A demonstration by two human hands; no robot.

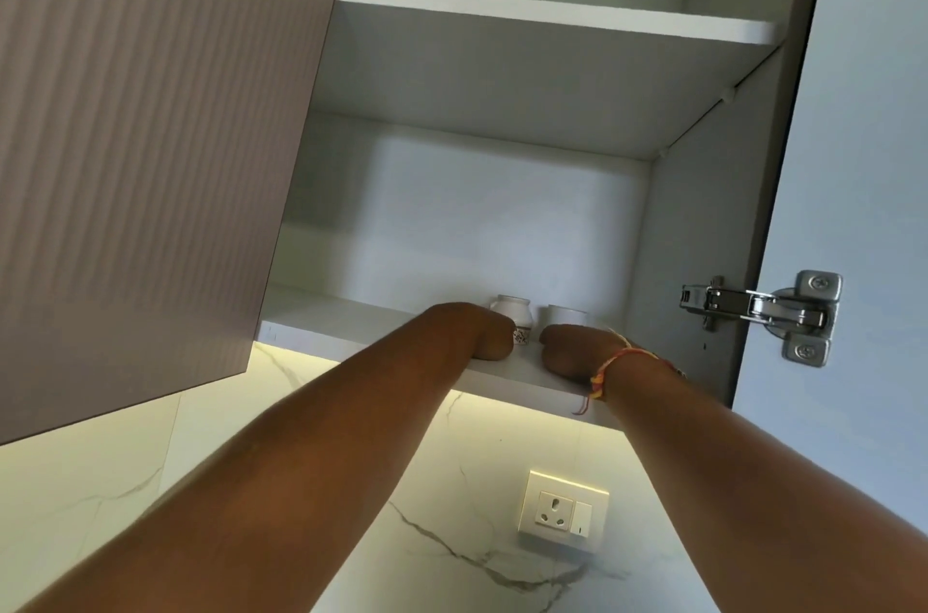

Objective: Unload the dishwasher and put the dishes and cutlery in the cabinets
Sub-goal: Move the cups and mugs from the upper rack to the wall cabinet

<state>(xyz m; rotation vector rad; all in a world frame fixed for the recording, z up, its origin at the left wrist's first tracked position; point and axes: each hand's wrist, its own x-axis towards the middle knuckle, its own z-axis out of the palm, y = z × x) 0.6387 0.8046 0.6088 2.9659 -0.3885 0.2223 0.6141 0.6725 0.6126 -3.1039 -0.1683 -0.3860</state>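
On the lowest cabinet shelf (341,317), left hand (489,331) meets patterned cup (511,305), right hand (572,351) plain cup (567,313); grips hidden.

I can't see the fingers of left hand (494,336) or right hand (567,354) — left cup (509,306) and right cup (566,313) are half hidden.
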